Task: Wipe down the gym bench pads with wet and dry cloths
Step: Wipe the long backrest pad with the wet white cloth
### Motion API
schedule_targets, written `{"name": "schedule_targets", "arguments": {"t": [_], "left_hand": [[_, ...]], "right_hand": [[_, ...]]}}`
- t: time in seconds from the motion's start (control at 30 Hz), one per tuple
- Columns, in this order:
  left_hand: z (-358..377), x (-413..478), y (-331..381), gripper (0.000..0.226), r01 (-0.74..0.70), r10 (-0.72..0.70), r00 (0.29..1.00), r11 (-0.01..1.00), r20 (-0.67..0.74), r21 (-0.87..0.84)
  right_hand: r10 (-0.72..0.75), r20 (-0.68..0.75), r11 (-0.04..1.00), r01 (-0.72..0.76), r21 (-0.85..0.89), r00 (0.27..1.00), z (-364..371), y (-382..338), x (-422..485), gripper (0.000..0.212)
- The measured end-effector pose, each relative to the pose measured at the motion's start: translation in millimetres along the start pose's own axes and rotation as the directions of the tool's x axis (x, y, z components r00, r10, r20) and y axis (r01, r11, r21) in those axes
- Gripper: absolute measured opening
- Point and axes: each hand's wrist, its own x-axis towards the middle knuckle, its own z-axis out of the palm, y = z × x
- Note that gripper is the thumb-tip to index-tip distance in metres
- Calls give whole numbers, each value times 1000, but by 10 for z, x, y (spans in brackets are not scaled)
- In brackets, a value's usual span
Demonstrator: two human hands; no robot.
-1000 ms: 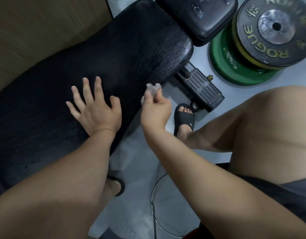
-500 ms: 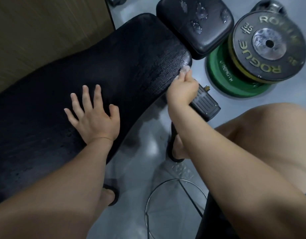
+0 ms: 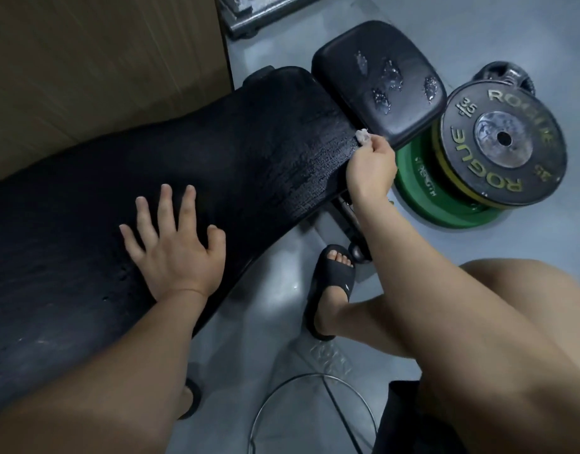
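Observation:
The long black back pad (image 3: 249, 152) of the bench runs from lower left to upper middle, its far end glistening wet. My left hand (image 3: 174, 244) rests flat on the pad's near part, fingers spread. My right hand (image 3: 370, 168) pinches a small white cloth (image 3: 362, 136) and holds it against the pad's far right corner. Just beyond sits the smaller black seat pad (image 3: 347, 83), with several blobs of liquid on its top.
A black ROGUE weight plate (image 3: 504, 149) lies on a green plate (image 3: 422, 194) at the right. A brown wall (image 3: 102, 60) stands behind the bench. My sandalled foot (image 3: 331, 283) is on the grey floor, with a wire ring (image 3: 314, 414) below.
My right hand has carried the white cloth from the pad's near edge up along its right side to the far corner. My left hand has stayed flat on the pad.

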Motion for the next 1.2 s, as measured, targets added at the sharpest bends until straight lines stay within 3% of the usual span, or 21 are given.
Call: {"name": "schedule_targets", "arguments": {"t": [0.23,0.37,0.5,0.7,0.93,1.2], "left_hand": [[17,22,-3,70,13,-13,1000,1000,0,11],[19,28,-7,70,9,-9,1000,1000,-4,16],[10,26,-5,70,13,-13,1000,1000,-3,6],[9,25,-8,69,14,-14,1000,1000,-2,2],[12,35,-6,70,18,-18,1000,1000,-12,-7],[20,56,-22,71,19,-18,999,1000,-29,10]], "right_hand": [[-243,19,917,236,-323,970,39,22,-61,12],[-398,21,859,380,-343,917,70,5,-31,35],[-511,-43,815,468,-343,858,78,-98,14,32],[-538,37,696,469,-545,842,83,-6,-62,30],[-437,196,693,467,-549,878,350,-432,175,31],[-269,248,712,365,-600,931,510,-781,340,31]]}}
